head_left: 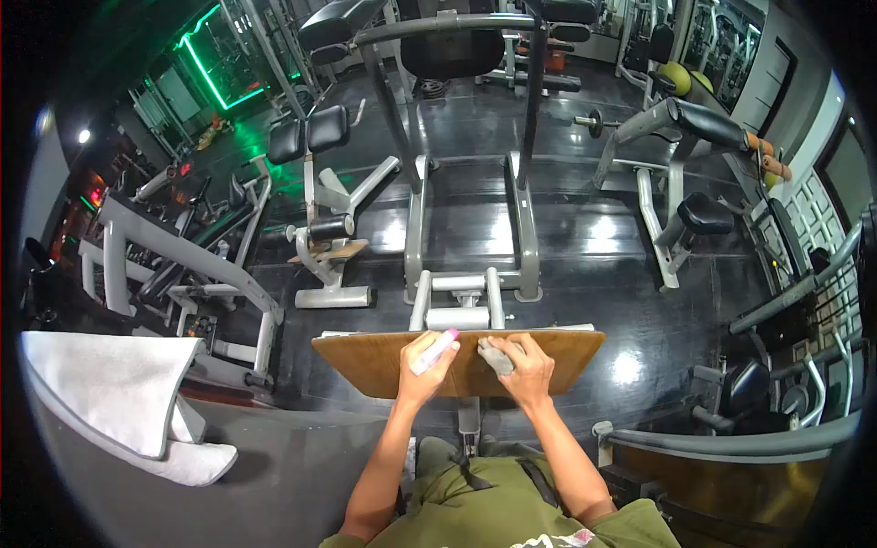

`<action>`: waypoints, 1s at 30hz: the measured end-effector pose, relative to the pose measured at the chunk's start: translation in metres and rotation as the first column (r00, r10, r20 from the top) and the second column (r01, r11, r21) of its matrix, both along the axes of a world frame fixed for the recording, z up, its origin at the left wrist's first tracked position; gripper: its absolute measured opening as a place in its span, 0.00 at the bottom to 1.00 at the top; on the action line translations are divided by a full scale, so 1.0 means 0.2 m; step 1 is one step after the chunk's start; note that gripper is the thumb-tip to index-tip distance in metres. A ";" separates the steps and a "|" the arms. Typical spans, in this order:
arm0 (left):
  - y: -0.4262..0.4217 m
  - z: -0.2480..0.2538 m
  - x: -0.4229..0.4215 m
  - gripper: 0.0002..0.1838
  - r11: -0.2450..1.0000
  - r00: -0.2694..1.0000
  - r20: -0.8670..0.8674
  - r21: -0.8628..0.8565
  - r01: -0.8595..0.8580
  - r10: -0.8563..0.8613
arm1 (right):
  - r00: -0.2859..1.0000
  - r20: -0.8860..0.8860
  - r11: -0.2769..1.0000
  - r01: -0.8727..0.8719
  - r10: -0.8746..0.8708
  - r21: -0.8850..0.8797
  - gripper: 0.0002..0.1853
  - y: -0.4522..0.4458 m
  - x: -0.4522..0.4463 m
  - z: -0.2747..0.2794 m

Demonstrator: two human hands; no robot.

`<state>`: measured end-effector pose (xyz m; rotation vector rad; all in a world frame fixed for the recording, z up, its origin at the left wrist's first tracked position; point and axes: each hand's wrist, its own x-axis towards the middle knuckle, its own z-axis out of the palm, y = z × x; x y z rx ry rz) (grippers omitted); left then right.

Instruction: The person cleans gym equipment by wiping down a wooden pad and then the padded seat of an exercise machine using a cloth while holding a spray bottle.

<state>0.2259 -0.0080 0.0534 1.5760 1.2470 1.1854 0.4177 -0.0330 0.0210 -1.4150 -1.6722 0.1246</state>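
Note:
My left hand (pixel 417 376) is closed around a small white bottle (pixel 431 356) with a pink cap, held at a tilt over the brown wooden board (pixel 361 354). Beside it, my right hand (pixel 533 367) grips a bunched grey cloth (pixel 496 357) near the board's far edge. Whether the cloth touches the wood I cannot tell. The board lies in front of my body, against a grey metal frame (pixel 459 318) with padded rollers.
A white towel (pixel 119 388) hangs over a dark grey surface (pixel 301 457) at left. Gym machines surround me: a bench with black pads (pixel 327 128) ahead left, another machine (pixel 671 137) ahead right. A metal rail (pixel 731 445) runs along the right.

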 end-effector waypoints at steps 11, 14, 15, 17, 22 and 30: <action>-0.04 -0.08 0.07 0.06 0.955 0.986 0.012 0.244 -0.166 0.168 | 0.997 0.060 0.991 -0.041 0.049 -0.128 0.23 -0.05 0.00 -0.13; -0.09 -0.10 0.11 0.07 0.914 0.970 0.033 0.328 -0.238 0.241 | 0.996 -0.073 0.997 0.036 -0.041 -0.062 0.21 -0.02 -0.03 -0.02; -0.11 -0.11 0.12 0.07 0.906 0.967 0.042 0.340 -0.251 0.252 | 0.992 -0.114 0.998 0.057 -0.060 -0.035 0.21 -0.01 -0.04 0.02; -0.10 -0.16 0.11 0.06 0.912 0.975 0.082 0.345 -0.221 0.205 | 0.991 -0.127 1.000 0.028 -0.028 -0.009 0.22 0.01 -0.07 0.04; -0.09 -0.22 0.08 0.07 0.975 0.974 0.168 0.136 -0.173 0.149 | 0.999 -0.022 0.998 -0.038 0.037 -0.053 0.23 -0.01 -0.10 -0.05; -0.08 -0.17 0.08 0.06 0.993 0.976 0.204 0.083 -0.090 0.071 | 0.997 -0.045 0.997 0.066 -0.068 -0.046 0.23 -0.01 0.07 0.03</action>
